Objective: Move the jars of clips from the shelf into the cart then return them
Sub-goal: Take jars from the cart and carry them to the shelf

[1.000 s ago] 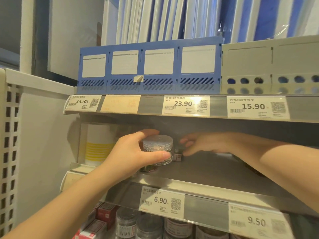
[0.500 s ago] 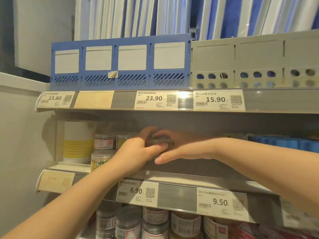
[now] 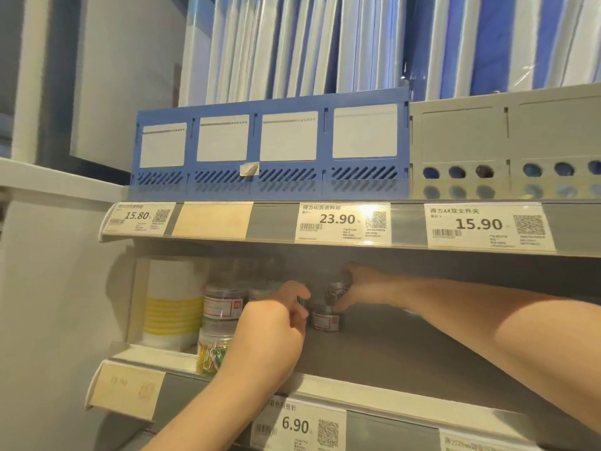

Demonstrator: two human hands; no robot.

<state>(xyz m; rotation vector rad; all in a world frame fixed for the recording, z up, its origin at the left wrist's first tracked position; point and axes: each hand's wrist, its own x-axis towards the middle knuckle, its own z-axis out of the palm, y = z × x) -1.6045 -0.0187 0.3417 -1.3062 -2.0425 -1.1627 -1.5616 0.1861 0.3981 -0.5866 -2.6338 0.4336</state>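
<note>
— Hands have parted since half a second ago. They were bunched on one jar, and now the right hand [image 3: 361,288] has carried the silver jar [image 3: 336,291] deeper along the shelf [image 3: 406,353].
— Where is it exactly?
— Tilted, wrapped in the right hand's fingers, just above a low jar [image 3: 325,321] with a red label that stands on the shelf. It looks about to be stacked there (the return leg, I judge).
— And the left hand [image 3: 270,336]?
— Its fingers are curled, just beside the low jar on its left. Whether they pinch anything I cannot tell, because the knuckles hide it.
— So how to finish well?
— Level the silver jar first, centre it over the low jar's lid, then lower it straight. Let the left hand steady the low jar so it doesn't skid back. Loosen the grip only once the upper jar sits flat.
— Risks?
— A tilted set-down could tip both. The stacked jars [image 3: 224,304] at the left stand close to the left wrist, so keep it from sweeping them.
</note>
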